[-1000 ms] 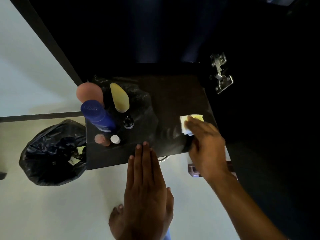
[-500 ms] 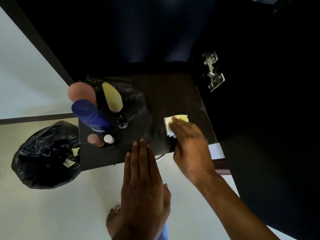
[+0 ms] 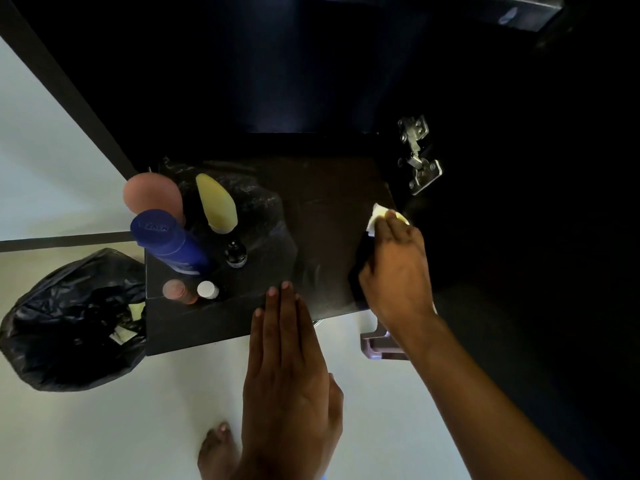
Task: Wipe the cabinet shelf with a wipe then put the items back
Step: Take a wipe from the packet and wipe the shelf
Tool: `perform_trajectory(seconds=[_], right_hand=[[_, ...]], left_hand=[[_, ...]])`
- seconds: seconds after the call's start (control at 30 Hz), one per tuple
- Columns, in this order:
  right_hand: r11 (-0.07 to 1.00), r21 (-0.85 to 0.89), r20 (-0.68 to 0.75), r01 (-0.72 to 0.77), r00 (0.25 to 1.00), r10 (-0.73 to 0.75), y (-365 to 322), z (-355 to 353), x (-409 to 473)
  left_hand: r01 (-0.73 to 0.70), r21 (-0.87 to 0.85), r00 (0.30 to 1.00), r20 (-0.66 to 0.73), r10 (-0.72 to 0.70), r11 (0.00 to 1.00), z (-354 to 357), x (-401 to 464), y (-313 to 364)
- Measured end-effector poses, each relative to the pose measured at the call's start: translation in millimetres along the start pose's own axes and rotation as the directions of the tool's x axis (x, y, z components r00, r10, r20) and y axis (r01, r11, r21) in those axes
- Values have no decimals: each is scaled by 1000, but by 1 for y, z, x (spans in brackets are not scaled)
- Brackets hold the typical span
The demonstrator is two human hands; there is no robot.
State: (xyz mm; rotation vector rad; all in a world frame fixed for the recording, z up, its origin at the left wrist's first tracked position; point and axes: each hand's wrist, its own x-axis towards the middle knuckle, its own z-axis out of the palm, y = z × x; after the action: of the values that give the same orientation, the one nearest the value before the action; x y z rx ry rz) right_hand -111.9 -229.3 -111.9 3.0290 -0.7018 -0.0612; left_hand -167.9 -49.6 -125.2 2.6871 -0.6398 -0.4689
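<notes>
One wipe (image 3: 379,216), pale yellow-white, lies at the right edge of the dark shelf (image 3: 329,209), just below the metal hinge (image 3: 418,155) on the cabinet's side wall. The right hand (image 3: 394,268) presses it flat against the shelf with straight fingers laid over it; only the wipe's far corner shows past the fingertips. The left hand (image 3: 287,368) hangs open, fingers straight and together, its fingertips over the shelf's front edge; whether they touch it I cannot tell. Five items crowd the shelf's left side: a pink bottle (image 3: 152,197) at the back, a blue bottle (image 3: 166,240) leaning in front of it, a yellow tube (image 3: 216,204) beside them, a small dark dropper bottle (image 3: 236,254), and near the front a small pink jar (image 3: 176,291) touching a white-capped vial (image 3: 207,289). Crumpled black plastic (image 3: 266,233) lies under and behind them. On the pale floor left of the shelf sits a black bin bag (image 3: 65,327), and a bare foot (image 3: 216,452) shows below.
</notes>
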Motion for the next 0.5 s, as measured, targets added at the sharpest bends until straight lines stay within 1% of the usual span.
perform_trajectory(seconds=[0.1,0.23,0.33,0.43,0.5], right_hand=[[996,-68,17,55,998,-54,-8,4,34],[993,-80,33,81,996,-78,-18,-4,71],[999,-33,4,35,999,-35,-24,-7,93],[996,84,3,-25,1000,25,-23,-7,101],[997,80,9,22,1000,-23,-19,-8,87]], left_hand=[[-15,2,1000,-6,15,1000,-4,3,3],[-29,10,1000,-3,29,1000,-10,9,7],[-39,23,999,-20,39,999,-13,14,9],[-42,7,998,-44,42,999,-13,17,9],[-37,5,998,-47,37,999,-13,18,8]])
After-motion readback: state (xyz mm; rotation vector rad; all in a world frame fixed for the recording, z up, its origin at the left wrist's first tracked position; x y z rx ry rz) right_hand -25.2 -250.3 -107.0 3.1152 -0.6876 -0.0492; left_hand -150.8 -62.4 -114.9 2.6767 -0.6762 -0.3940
